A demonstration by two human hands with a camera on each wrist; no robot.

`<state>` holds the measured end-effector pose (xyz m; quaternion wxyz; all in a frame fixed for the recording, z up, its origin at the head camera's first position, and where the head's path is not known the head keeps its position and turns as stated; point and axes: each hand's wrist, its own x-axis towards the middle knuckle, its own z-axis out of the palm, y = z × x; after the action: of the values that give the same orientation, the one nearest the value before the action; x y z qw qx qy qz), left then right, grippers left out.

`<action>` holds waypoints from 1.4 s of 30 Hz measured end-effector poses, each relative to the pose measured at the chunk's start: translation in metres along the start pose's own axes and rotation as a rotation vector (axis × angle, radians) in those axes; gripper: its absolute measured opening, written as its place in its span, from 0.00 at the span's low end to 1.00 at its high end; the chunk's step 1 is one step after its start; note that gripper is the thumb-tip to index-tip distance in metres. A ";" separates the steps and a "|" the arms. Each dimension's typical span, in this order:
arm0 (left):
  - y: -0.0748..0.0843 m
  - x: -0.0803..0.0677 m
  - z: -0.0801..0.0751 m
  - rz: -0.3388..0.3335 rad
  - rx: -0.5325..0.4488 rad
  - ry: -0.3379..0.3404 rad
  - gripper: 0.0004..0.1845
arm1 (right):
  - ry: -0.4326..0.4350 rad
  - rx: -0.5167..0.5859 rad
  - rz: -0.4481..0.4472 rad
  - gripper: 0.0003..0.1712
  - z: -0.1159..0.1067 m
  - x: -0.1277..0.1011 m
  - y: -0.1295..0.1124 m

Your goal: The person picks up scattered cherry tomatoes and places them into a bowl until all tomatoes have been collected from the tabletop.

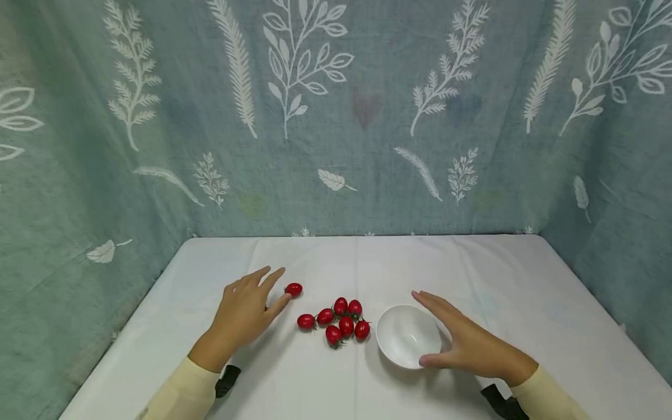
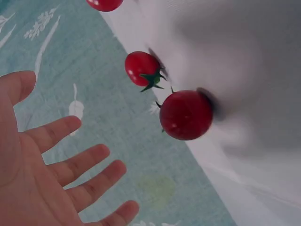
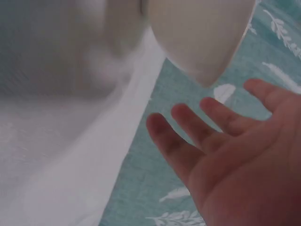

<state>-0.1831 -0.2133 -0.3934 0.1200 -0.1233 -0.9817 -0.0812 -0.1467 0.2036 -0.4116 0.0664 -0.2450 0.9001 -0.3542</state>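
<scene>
The left hand [image 1: 244,312], fingers spread and holding nothing, reaches beside a lone cherry tomato [image 1: 293,289]. The right hand [image 1: 467,341], likewise released, flanks the empty white bowl [image 1: 408,336]. Between the hands, seven tomatoes [image 1: 338,321] wait on the worktop [image 1: 499,280]; none is in the bowl yet.

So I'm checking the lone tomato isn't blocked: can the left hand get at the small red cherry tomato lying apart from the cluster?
Probably yes. The left hand lies open with fingertips right beside the lone red cherry tomato; nothing stands between them.
</scene>
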 end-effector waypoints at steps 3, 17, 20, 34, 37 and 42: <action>-0.002 -0.004 0.006 0.006 -0.018 -0.002 0.31 | -0.053 -0.002 -0.007 0.68 0.005 -0.005 0.003; -0.019 -0.011 0.004 -0.063 -0.047 -0.093 0.28 | -0.039 -0.077 -0.065 0.65 0.019 0.005 0.001; -0.021 -0.012 0.004 -0.066 -0.045 -0.144 0.29 | -0.034 -0.065 -0.058 0.66 0.020 0.006 0.003; -0.029 -0.016 0.014 -0.098 -0.105 -0.203 0.27 | -0.071 -0.005 0.003 0.66 0.017 0.005 0.008; -0.030 -0.014 0.014 -0.101 -0.115 -0.207 0.25 | -0.070 0.000 0.007 0.67 0.016 0.004 0.009; -0.031 -0.014 0.014 -0.115 -0.114 -0.222 0.23 | -0.079 0.012 0.002 0.67 0.015 0.004 0.009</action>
<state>-0.1811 -0.2433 -0.4141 -0.0016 -0.0815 -0.9882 -0.1296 -0.1491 0.1988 -0.4288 0.1039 -0.2577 0.8948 -0.3496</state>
